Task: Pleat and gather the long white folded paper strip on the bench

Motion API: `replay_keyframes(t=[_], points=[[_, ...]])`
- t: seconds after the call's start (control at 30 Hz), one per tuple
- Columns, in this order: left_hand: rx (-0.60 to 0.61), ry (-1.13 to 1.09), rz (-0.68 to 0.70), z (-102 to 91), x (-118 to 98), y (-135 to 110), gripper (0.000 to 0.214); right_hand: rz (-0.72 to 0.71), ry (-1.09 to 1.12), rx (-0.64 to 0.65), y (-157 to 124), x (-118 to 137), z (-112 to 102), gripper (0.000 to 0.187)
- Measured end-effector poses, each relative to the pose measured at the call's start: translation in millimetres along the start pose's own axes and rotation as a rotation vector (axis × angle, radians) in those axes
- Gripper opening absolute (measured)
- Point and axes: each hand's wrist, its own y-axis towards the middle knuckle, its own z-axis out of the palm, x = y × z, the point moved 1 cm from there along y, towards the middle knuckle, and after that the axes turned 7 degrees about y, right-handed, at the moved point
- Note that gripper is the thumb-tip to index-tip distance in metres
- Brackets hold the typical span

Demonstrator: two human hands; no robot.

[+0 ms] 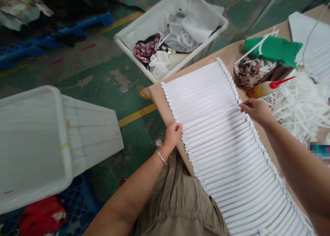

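Observation:
A long fan of overlapping white paper sheets (221, 150) lies spread along the brown table (154, 91). A thin white cord (208, 114) stretches across the sheets. My left hand (172, 134) pinches its near end at the sheets' left edge. My right hand (255, 110) pinches the other end at the right edge. A silver bracelet (161, 157) circles my left wrist.
A pile of white cords (299, 105) lies right of the sheets, with a glue bottle (268, 88), green cloth (273, 48) and white stack (306, 33) behind. A white bin (165, 23) of scraps stands on the green floor. Another white bin (51, 139) is on my left.

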Motion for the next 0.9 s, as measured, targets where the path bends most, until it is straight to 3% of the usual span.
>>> replay_keyframes(t=[0.27,0.73,0.9], points=[[-0.189,0.192,0.008,8.4,7,15,0.019,-0.044,-0.082,-0.1,32,-1,13,0.015],[-0.179,0.275,-0.025,11.5,3,17,0.02,-0.02,-0.201,-0.111,50,-9,28,0.022],[-0.171,0.31,-0.018,11.3,3,18,0.02,-0.089,-0.227,-0.137,57,-19,38,0.027]])
